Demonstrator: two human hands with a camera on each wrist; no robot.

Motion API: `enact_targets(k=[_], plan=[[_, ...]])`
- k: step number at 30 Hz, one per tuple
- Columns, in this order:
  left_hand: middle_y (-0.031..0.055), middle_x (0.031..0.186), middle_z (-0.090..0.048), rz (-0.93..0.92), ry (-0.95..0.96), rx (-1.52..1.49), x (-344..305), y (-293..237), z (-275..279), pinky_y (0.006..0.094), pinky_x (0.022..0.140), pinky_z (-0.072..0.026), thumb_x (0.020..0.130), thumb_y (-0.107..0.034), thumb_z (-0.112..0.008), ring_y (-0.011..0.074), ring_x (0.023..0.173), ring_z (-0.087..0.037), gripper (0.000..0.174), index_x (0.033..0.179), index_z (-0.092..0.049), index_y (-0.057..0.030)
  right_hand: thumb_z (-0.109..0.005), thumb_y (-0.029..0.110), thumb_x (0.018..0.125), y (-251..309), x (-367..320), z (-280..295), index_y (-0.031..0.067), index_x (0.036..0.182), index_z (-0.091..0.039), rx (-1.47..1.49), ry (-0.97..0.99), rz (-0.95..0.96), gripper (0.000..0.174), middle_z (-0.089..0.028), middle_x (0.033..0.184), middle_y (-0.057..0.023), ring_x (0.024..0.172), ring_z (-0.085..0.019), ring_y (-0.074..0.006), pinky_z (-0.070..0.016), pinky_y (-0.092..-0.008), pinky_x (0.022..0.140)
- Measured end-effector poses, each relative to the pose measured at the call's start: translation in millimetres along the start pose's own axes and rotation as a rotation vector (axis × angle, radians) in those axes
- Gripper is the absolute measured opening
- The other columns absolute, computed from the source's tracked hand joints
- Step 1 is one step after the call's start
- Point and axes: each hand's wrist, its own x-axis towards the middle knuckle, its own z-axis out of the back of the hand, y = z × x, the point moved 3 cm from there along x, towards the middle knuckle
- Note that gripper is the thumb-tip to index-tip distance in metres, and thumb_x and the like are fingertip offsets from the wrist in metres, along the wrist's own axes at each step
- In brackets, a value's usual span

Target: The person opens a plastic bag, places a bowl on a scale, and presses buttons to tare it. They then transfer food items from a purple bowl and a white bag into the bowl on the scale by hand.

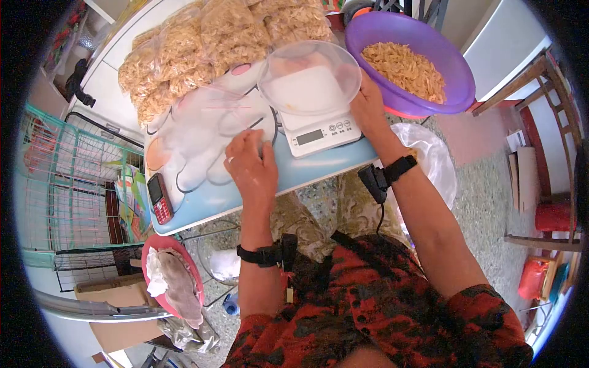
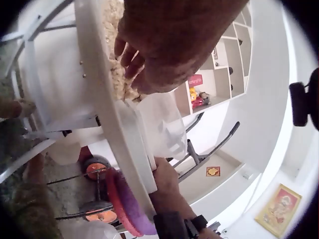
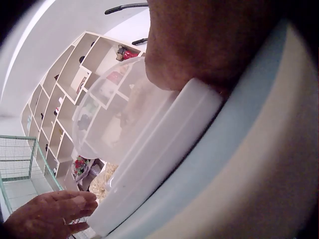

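Observation:
A white digital kitchen scale (image 1: 322, 135) sits near the table's front edge, with a clear round plastic bowl (image 1: 310, 76) on top. My right hand (image 1: 370, 107) is at the right side of bowl and scale. Its fingers are partly hidden there, and I cannot tell whether they grip either one. To the left, my left hand (image 1: 253, 162) is over thin clear plastic bags (image 1: 205, 116) spread on the table, its fingers loosely bent and holding nothing. In the right wrist view the left hand (image 3: 50, 214) appears beyond the scale's far end.
Filled bags of pale brown dried strips (image 1: 208, 43) are piled at the table's back. A purple basin (image 1: 457, 92) of similar pieces stands at right. A red phone (image 1: 161, 199) lies at the left corner. A green wire cage (image 1: 73, 184) is left of the table (image 1: 245, 207).

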Motion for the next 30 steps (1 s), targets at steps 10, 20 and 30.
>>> enact_targets(k=[10, 20, 30], plan=[[0.0152, 0.114, -0.063, 0.084, -0.156, -0.268, 6, -15, -2, 0.0398, 0.095, -0.0450, 0.095, -0.014, -0.058, 0.0294, 0.109, -0.058, 0.029, 0.121, -0.062, -0.0036, -0.052, 0.012, 0.094, 1, 0, -3, 0.0016, 0.112, -0.062, 0.019, -0.080, 0.088, 0.022, -0.067, 0.102, -0.0173, 0.098, -0.064, -0.0293, -0.0487, -0.0388, 0.088], [0.0165, 0.120, -0.057, -0.080, -0.153, -0.382, 15, -36, -3, 0.0408, 0.094, -0.0446, 0.094, -0.017, -0.059, 0.0288, 0.111, -0.054, 0.052, 0.143, -0.046, -0.0048, -0.052, 0.013, 0.095, 0, -1, -3, 0.0016, 0.114, -0.063, 0.125, -0.031, 0.058, 0.025, -0.067, 0.107, -0.0136, 0.102, -0.063, -0.0251, -0.0480, -0.0362, 0.092], [0.0166, 0.107, -0.053, -0.139, -0.092, -0.191, 45, -51, 9, 0.0445, 0.097, -0.0391, 0.089, -0.012, -0.062, 0.0339, 0.107, -0.050, 0.027, 0.116, -0.065, -0.0086, -0.053, 0.009, 0.099, 9, -1, -1, 0.0009, 0.122, -0.063, 0.124, 0.008, 0.024, 0.027, -0.067, 0.115, -0.0028, 0.106, -0.058, -0.0109, -0.0468, -0.0269, 0.095]])
